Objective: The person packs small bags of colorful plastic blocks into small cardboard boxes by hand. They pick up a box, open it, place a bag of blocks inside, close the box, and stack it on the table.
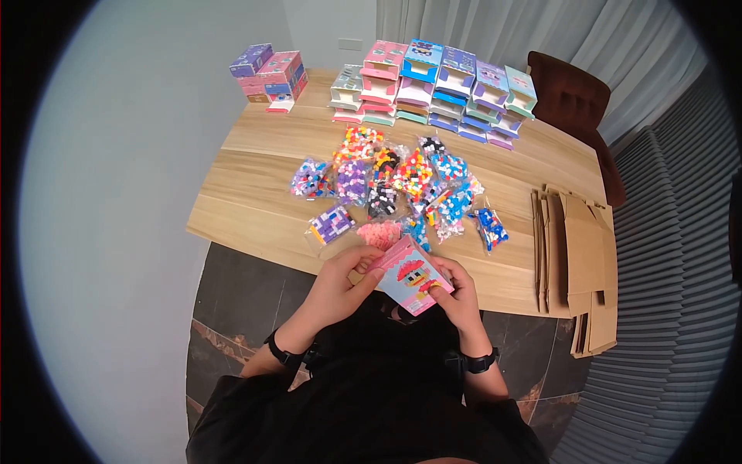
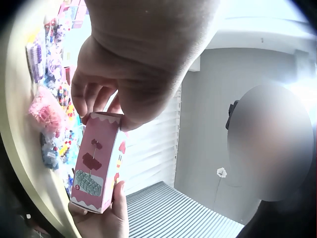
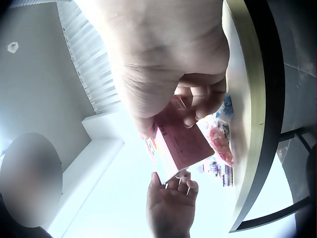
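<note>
A pink cardboard box (image 1: 417, 272) with a cartoon figure made of bricks on its front is held up over the table's near edge. My left hand (image 1: 344, 282) pinches its left end, thumb on the front and fingertips behind. On the other side my right hand (image 1: 461, 298) grips the box, its thumb across the printed front. The left wrist view shows the box's narrow pink side (image 2: 94, 163) between both hands. Just beyond the box lies a clear bag of pink bricks (image 1: 379, 233), partly covered by it.
Several clear bags of coloured bricks (image 1: 352, 182) cover the table's middle. Stacked small boxes with open flaps (image 1: 417, 93) line the back, with more boxes (image 1: 278, 73) at the far left. Flattened brown cardboard (image 1: 587, 255) leans at the right edge. A brown chair (image 1: 568, 89) stands behind.
</note>
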`<state>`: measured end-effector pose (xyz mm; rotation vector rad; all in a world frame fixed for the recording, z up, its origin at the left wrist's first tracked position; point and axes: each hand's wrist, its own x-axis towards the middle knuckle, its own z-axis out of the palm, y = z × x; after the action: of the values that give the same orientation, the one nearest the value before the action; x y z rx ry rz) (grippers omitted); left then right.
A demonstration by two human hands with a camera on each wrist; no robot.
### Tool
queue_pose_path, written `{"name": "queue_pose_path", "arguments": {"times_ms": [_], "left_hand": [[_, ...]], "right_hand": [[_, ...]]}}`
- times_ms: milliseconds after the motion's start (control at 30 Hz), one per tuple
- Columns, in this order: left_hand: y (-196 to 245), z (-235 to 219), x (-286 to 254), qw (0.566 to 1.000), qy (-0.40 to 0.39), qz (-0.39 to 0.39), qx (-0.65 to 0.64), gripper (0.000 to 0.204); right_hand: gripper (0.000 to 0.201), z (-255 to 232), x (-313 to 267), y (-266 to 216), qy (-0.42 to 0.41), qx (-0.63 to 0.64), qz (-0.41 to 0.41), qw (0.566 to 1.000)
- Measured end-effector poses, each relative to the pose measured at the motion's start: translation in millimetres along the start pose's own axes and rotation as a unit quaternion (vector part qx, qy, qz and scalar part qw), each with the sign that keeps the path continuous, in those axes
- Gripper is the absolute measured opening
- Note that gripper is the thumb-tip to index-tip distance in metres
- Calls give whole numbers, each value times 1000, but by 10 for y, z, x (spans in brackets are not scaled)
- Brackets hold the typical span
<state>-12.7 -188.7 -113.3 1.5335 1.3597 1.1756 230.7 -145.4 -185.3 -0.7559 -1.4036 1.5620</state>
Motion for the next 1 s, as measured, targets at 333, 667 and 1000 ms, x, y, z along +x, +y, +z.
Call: {"name": "queue_pose_path", "arguments": {"times_ms": [333,667,1000], "left_hand": [[-50,25,86,987,103,119,-37,22],[-139,-33,47,989,-26,98,107,19],[-270,-48,-29,998,-20,58,4,15]], "right_hand": [[57,36,138,194,26,246,41,968],[56,-57,60,197,18,83,4,996],[46,-32,129,272,-20,81,14,996]]}}
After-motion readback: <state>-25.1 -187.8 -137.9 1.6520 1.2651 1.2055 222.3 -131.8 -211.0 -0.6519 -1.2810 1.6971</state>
